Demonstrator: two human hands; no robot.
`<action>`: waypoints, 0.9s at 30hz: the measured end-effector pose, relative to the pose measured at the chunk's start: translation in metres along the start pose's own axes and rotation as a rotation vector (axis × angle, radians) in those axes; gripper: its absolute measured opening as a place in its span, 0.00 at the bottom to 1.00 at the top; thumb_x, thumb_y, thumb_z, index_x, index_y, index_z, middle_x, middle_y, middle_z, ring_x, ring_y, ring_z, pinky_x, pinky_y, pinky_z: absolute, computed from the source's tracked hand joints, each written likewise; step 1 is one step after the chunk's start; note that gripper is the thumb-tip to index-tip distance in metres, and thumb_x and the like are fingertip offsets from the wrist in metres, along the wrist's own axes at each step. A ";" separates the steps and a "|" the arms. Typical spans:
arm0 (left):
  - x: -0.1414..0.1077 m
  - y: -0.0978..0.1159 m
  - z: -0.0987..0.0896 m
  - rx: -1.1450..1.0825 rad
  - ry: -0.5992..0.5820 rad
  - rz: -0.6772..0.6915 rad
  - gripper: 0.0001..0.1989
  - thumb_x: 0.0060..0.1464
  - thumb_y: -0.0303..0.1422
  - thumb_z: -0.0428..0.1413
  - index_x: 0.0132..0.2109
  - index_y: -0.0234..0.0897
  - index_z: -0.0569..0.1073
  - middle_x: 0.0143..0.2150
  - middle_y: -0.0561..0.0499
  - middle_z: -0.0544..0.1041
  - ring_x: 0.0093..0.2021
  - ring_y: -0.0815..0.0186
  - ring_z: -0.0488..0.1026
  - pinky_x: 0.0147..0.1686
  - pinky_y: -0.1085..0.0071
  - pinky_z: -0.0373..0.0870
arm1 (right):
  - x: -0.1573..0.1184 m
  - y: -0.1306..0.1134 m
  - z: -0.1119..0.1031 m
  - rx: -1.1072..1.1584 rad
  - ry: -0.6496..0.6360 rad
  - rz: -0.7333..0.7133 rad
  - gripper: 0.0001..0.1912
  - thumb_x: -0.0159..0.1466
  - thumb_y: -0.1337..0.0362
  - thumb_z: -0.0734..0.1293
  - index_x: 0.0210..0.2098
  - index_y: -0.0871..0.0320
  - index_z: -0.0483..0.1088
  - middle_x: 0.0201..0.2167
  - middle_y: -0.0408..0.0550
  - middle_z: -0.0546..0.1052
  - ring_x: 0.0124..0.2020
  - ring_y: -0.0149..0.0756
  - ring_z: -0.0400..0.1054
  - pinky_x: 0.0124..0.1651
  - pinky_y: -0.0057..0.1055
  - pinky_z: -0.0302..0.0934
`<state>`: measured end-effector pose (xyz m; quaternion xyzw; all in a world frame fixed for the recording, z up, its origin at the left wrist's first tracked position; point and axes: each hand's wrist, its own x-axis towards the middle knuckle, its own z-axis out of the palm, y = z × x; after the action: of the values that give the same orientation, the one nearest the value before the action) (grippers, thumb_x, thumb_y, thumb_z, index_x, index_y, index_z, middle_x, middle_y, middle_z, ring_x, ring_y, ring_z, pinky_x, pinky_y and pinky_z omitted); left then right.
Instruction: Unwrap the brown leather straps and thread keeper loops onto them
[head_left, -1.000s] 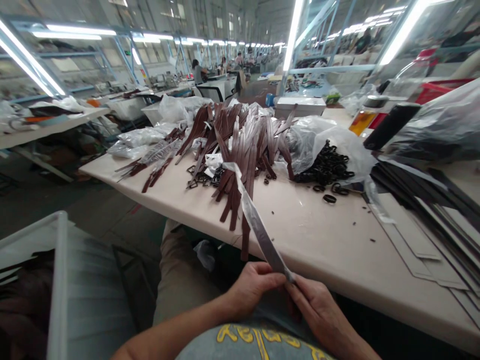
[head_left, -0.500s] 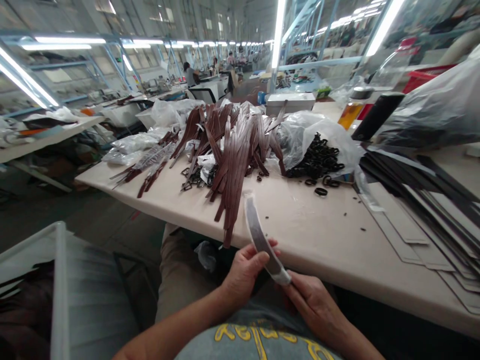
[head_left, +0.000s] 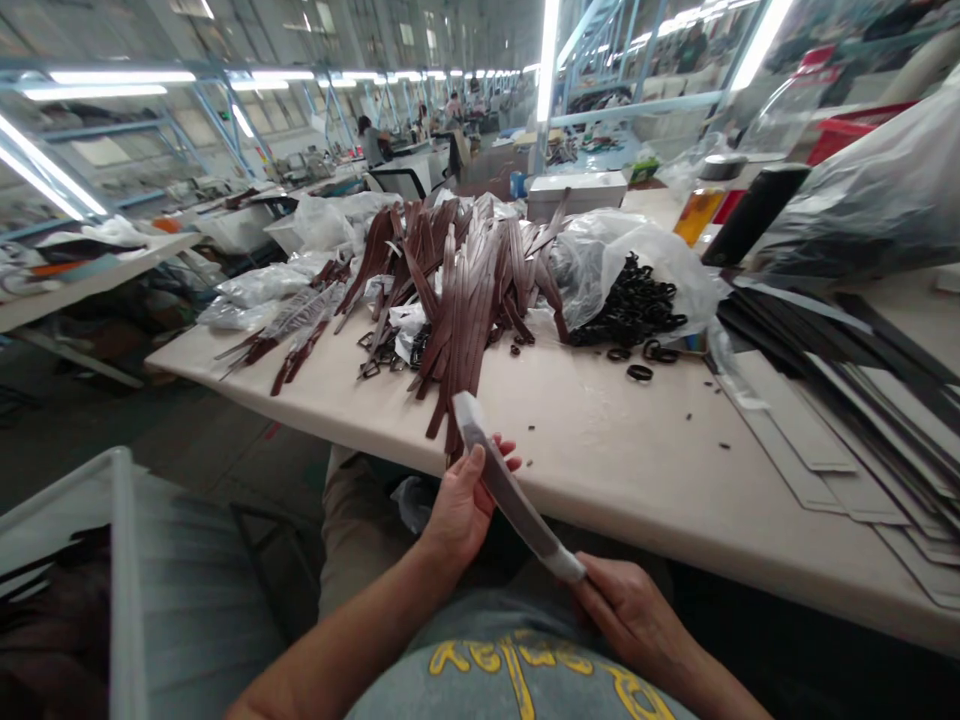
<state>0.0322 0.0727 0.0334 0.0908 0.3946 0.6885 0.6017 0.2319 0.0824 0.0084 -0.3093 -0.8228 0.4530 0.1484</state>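
- Above the lap, at the near edge of the surface (head_left: pixel 600 440), a wrapped strip (head_left: pixel 517 503) is being held aslant, brown showing through a pale, see-through sleeve; whether its far end is touching the straps behind cannot be told.
- Near that far end, the strip is being pinched by the left grip (head_left: pixel 463 500), thumb on top and fingers behind, presumably so that it is being steadied without being creased.
- At the near end, the strip is being pinched by the right grip (head_left: pixel 626 600), seemingly to anchor it; a slight bow is being shown between.
- Beyond, brown straps (head_left: pixel 469 300) are being heaped with their ends pointing nearward, perhaps for easy reach.
- Beside the heap, dark buckles (head_left: pixel 382 350) are being grouped on the left; on the right, black rings (head_left: pixel 641 300) are being contained partly by a plastic bag (head_left: pixel 697 290), probably against scattering.
- Farther right, pale flat strips (head_left: pixel 795 430) are being stacked, overlapping.
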 end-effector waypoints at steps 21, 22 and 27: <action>-0.023 -0.014 -0.005 0.389 -0.166 -0.064 0.17 0.51 0.38 0.64 0.45 0.33 0.81 0.44 0.42 0.81 0.46 0.57 0.76 0.51 0.66 0.68 | 0.015 -0.009 -0.008 -0.059 0.100 -0.037 0.22 0.72 0.54 0.52 0.28 0.57 0.66 0.21 0.43 0.71 0.22 0.31 0.64 0.27 0.27 0.56; -0.025 -0.013 -0.005 0.429 -0.160 -0.031 0.16 0.51 0.38 0.64 0.45 0.34 0.81 0.46 0.43 0.81 0.48 0.57 0.75 0.52 0.66 0.67 | 0.016 -0.012 -0.013 -0.033 0.070 -0.026 0.21 0.71 0.55 0.53 0.29 0.57 0.66 0.23 0.44 0.72 0.23 0.32 0.65 0.28 0.27 0.57; -0.029 -0.005 0.000 0.518 -0.147 -0.026 0.16 0.50 0.36 0.65 0.47 0.37 0.81 0.45 0.46 0.81 0.46 0.59 0.75 0.47 0.69 0.69 | 0.019 -0.024 -0.031 0.245 -0.075 -0.015 0.16 0.67 0.55 0.62 0.50 0.57 0.67 0.43 0.48 0.76 0.42 0.39 0.70 0.45 0.31 0.64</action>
<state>0.0435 0.0464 0.0405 0.2865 0.5141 0.5484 0.5941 0.2246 0.1052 0.0450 -0.2653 -0.7685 0.5605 0.1575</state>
